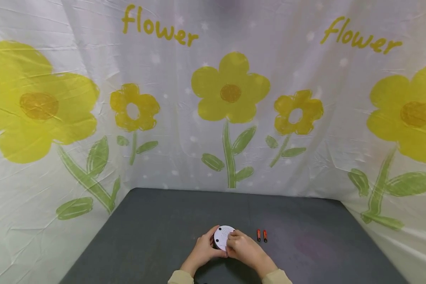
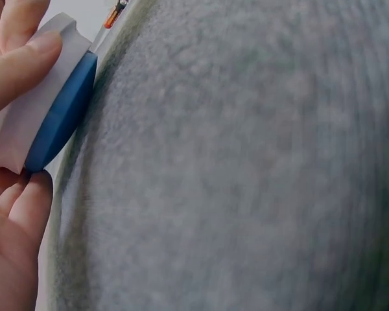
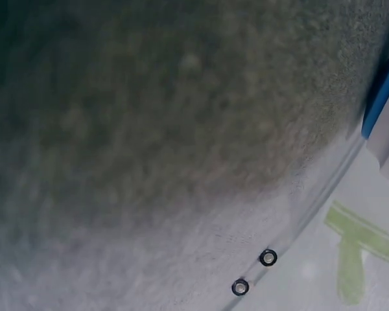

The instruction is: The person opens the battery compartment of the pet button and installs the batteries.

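We see a flower-printed curtain (image 1: 174, 130) ahead of the left hand (image 1: 202, 248) and the right hand (image 1: 245, 249), and a dark table (image 1: 152, 232) beneath them. The left hand grips a round white device (image 1: 221, 238) — blue underneath — while the right hand's bent fingers touch its top; whether they pinch, we cannot tell. Two red-and-black batteries (image 1: 265, 236) lie just right of the right hand.

The device (image 1: 222, 235) was held over the middle of the visible counter (image 1: 156, 225), with the left grip (image 1: 202, 249) round its left and near sides and the right grip (image 1: 245, 248) over its right part. To the right of the device, apart from it and from the right grip, the left battery (image 1: 258, 235) and the right battery (image 1: 265, 236) lay side by side on the counter. The sheet (image 1: 177, 130) hung behind the counter and along its left and right sides.
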Tool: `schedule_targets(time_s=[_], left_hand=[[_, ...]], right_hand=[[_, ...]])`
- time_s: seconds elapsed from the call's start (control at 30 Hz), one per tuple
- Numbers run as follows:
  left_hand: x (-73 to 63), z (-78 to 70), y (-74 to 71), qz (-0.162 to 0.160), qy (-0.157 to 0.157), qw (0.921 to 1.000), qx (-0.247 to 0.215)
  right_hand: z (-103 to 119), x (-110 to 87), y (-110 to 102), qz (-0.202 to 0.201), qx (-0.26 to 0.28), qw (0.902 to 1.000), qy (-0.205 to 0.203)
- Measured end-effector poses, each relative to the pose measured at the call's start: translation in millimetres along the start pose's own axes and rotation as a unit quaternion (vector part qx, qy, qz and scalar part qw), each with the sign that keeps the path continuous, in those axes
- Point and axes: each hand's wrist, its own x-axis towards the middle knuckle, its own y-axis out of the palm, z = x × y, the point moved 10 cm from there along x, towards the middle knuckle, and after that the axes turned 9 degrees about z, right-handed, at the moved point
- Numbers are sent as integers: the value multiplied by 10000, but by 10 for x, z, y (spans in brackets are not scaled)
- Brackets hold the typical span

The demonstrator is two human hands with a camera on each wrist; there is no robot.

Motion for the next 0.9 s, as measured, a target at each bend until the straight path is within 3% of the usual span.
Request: schedule_targets(time_s=[0.23, 0.47, 0.9], left_hand=[[11, 18, -19, 9, -65, 10000, -40], [-37, 29, -13, 44, 56, 9996, -276], [-27, 78, -8, 79, -12, 9984, -561]], right_hand=[[-56, -18, -36, -186, 451, 9988, 56], [-122, -93, -3, -73, 950, 9942, 489], [-173, -125, -4, 275, 999, 9895, 1004]])
